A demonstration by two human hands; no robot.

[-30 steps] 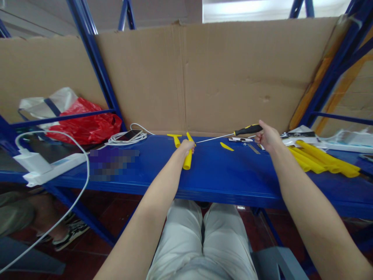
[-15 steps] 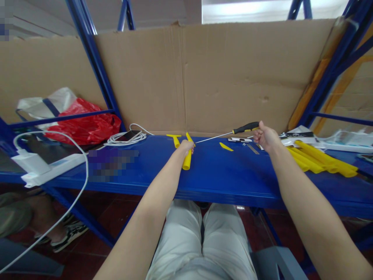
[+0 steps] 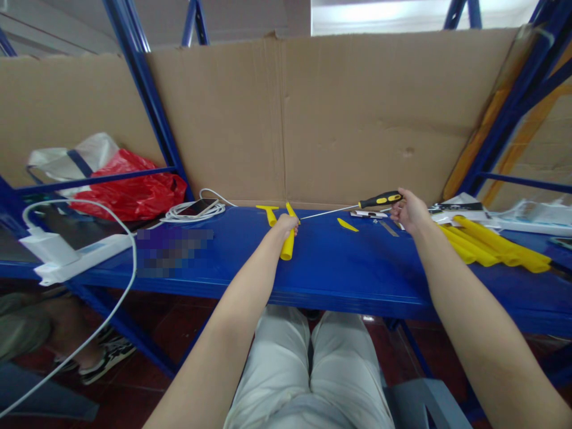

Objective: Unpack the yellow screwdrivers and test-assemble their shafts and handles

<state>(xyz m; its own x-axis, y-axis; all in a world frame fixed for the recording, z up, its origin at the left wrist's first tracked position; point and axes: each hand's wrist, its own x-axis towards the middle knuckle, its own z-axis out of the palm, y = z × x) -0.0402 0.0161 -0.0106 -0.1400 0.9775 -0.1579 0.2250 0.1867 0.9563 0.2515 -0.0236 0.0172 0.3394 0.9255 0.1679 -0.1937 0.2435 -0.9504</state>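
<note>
1. Right hand (image 3: 411, 213) pinches the screwdriver (image 3: 381, 199) by its handle's end, fingers curled.
2. Left hand (image 3: 285, 226) closes around a yellow tool (image 3: 288, 246) at the screwdriver's tip end.
3. Left forearm (image 3: 245, 292) and right forearm (image 3: 460, 292) stretch forward toward the screwdriver's opposite ends.

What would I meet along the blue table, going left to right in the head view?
Power strip, coiled white cable, yellow T-shaped piece, left hand, flat yellow piece, screwdriver handle, right hand, yellow tubes.

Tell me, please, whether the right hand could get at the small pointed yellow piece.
Probably yes: nothing covers the small pointed yellow piece, though the right hand holds the screwdriver.
</note>
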